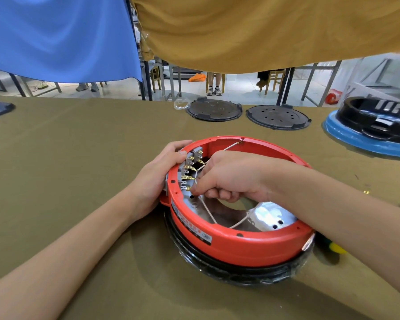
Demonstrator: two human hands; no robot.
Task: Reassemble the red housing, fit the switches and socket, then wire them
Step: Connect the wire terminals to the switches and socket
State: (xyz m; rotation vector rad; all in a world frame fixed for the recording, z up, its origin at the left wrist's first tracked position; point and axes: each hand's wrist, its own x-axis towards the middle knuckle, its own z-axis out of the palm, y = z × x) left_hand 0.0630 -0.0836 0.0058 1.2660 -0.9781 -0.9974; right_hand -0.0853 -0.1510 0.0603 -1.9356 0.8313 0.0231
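The round red housing (238,245) lies upside down on a black base, on the olive tablecloth. Grey switches with brass terminals (189,167) sit in a row inside its left wall. White wires (208,211) run across the silver inner plate. My left hand (157,176) grips the housing's left outer wall, fingers curled over the rim beside the switches. My right hand (224,179) reaches inside from the right and pinches a brass wire connector (189,188) at the lowest terminal. Part of the wiring is hidden under my right hand.
Two dark round cover plates (214,110) (277,117) lie at the table's far edge. A black housing on a blue ring (367,137) stands at the far right. A yellow-green tool handle (335,248) lies right of the red housing. Small brass parts (365,192) rest nearby.
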